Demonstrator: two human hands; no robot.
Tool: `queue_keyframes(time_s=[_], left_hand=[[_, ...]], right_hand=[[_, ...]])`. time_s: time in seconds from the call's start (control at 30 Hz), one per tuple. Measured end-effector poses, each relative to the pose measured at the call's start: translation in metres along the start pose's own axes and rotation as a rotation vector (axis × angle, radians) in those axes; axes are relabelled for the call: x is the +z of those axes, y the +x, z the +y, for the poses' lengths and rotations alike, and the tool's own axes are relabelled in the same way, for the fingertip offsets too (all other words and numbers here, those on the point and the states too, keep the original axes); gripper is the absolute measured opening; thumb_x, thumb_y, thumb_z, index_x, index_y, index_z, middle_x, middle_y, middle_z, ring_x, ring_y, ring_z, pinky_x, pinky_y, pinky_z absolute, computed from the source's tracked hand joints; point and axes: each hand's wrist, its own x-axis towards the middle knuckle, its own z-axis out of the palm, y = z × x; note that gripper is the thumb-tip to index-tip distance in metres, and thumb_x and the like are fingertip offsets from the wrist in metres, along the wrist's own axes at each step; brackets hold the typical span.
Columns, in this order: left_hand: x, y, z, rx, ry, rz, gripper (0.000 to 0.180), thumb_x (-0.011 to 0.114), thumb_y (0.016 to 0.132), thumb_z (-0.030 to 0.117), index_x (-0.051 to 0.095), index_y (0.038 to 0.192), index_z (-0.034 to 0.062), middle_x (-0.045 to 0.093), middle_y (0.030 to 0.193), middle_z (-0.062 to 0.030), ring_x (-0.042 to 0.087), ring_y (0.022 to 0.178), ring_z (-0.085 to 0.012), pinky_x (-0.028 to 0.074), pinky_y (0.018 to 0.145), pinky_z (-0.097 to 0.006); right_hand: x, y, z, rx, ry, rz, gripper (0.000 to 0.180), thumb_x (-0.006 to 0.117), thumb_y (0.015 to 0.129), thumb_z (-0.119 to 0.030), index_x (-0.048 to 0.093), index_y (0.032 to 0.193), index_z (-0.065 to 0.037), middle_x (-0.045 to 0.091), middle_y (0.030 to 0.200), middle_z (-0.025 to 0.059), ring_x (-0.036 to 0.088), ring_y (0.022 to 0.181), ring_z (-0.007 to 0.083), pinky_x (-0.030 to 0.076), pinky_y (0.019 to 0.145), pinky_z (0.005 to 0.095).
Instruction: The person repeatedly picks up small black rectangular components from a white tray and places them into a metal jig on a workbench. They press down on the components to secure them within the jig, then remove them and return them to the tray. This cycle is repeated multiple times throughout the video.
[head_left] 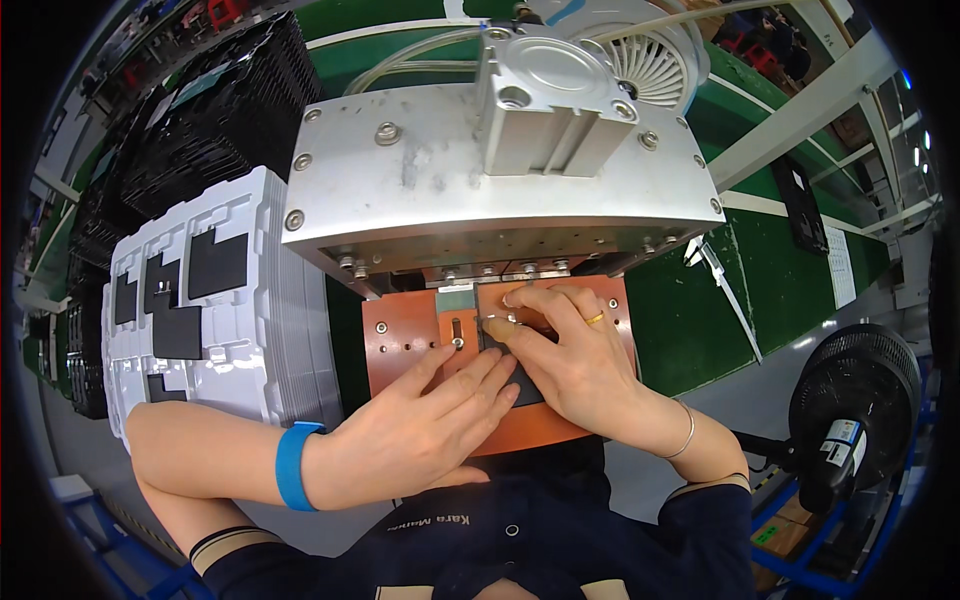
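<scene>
My left hand (425,425) lies flat with its fingers stretched out, the fingertips resting on a dark flat piece (527,388) on the orange fixture plate (400,335). Close beside it, my right hand (575,360) bends over the same fixture. Its thumb touches down near the upper end of the dark piece, and the index fingertip sits a little farther off, with a gap between them. My hands cover part of the dark piece. A metal press head (400,180) with a silvery cylinder block (560,110) stands just beyond my fingers.
To the left is a stack of white trays (225,350) holding black cut pieces (218,262). Black trays (215,130) are piled behind it. On the green bench at right lie a caliper (728,290) and a black tray (800,205). A black fan (855,400) stands at lower right.
</scene>
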Motion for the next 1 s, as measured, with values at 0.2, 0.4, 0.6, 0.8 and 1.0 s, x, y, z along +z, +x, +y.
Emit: queue_keyframes(time_s=[0.2,0.4,0.6,0.8,1.0], left_hand=[[-0.003,-0.003,-0.003,0.000,-0.028,-0.029,0.080,0.060,0.091,0.060,0.049,0.141,-0.0017,0.046,0.151,-0.0209,0.045,0.139,-0.0325,0.041,0.109,-0.050],[-0.003,-0.002,-0.007,-0.039,-0.107,-0.031,0.083,0.058,0.089,0.066,0.049,0.145,0.0046,0.044,0.152,-0.0207,0.043,0.141,-0.0339,0.037,0.111,-0.053],[0.000,0.004,-0.021,-0.110,-0.095,0.027,0.081,0.059,0.087,0.068,0.053,0.143,0.0085,0.044,0.153,-0.0203,0.042,0.141,-0.0379,0.034,0.113,-0.055],[-0.001,0.005,-0.023,-0.125,-0.133,0.017,0.079,0.060,0.089,0.066,0.054,0.141,0.0072,0.044,0.153,-0.0202,0.043,0.140,-0.0381,0.034,0.113,-0.056],[-0.004,0.005,-0.023,-0.139,-0.160,0.000,0.076,0.060,0.090,0.063,0.054,0.141,0.0066,0.043,0.153,-0.0202,0.043,0.141,-0.0368,0.033,0.114,-0.057]], right_hand=[[-0.031,-0.015,-0.003,0.131,0.183,0.001,0.039,0.079,0.077,-0.016,0.069,0.115,-0.008,0.061,0.121,0.0079,0.057,0.106,0.0289,0.047,0.088,0.0405],[-0.032,-0.028,0.002,0.098,0.198,-0.078,0.040,0.083,0.075,-0.022,0.071,0.110,-0.006,0.065,0.119,0.0087,0.060,0.107,0.0282,0.049,0.091,0.0395],[-0.025,-0.008,0.020,0.077,0.205,-0.028,0.037,0.084,0.073,-0.021,0.074,0.105,-0.005,0.068,0.117,0.0097,0.061,0.105,0.0286,0.051,0.089,0.0389],[-0.023,-0.004,0.022,0.056,0.219,-0.029,0.037,0.085,0.072,-0.021,0.074,0.103,-0.004,0.068,0.116,0.0095,0.061,0.104,0.0278,0.052,0.089,0.0379],[-0.022,-0.003,0.021,0.055,0.199,-0.032,0.038,0.085,0.071,-0.023,0.074,0.103,-0.005,0.068,0.116,0.0087,0.061,0.104,0.0266,0.052,0.089,0.0368]])
